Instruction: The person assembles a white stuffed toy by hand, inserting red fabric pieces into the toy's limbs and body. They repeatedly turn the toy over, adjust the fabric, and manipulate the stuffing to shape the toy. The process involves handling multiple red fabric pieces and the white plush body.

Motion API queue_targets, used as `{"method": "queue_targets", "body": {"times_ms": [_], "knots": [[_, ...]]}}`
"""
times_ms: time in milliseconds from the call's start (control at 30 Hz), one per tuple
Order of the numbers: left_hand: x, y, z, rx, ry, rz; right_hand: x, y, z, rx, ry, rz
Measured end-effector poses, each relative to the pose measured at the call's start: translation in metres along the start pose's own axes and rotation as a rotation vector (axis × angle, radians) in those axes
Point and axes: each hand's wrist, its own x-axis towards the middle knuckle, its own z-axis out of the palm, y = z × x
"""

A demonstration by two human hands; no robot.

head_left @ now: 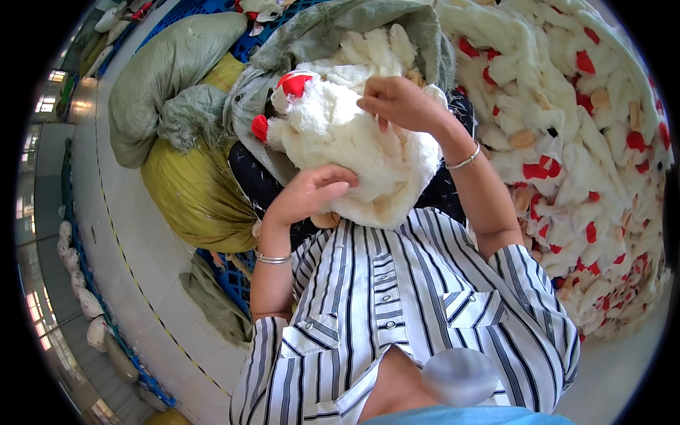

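A furry white plush toy piece (354,134) with red felt parts lies in my lap, against the mouth of a grey-green woven sack. It looks soft and loosely filled or unfilled; I cannot tell which. My left hand (312,193) rests on its near left side, fingers stretched and thumb apart. Over its upper right part, my right hand (402,105) is closed, fingers curled in and thumb side toward the fur. Whatever those fingers pinch is hidden or too small to name.
A large heap of similar white plush pieces (567,142) with red patches fills the right side. At left stand a yellow-green stuffed sack (191,191) and a grey-green sack (170,78). Blue plastic crates (237,283) sit by them. Pale floor (134,241) stretches beyond.
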Motion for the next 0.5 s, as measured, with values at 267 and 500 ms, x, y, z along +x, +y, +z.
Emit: {"method": "queue_targets", "body": {"times_ms": [267,500], "knots": [[0.022,-0.059,0.04,-0.113,-0.09,-0.257,-0.011,0.039,0.078,-0.577,-0.141,-0.002],[0.002,-0.071,0.005,-0.271,0.36,-0.071,-0.014,-0.045,0.03,0.063,0.159,-0.315]]}}
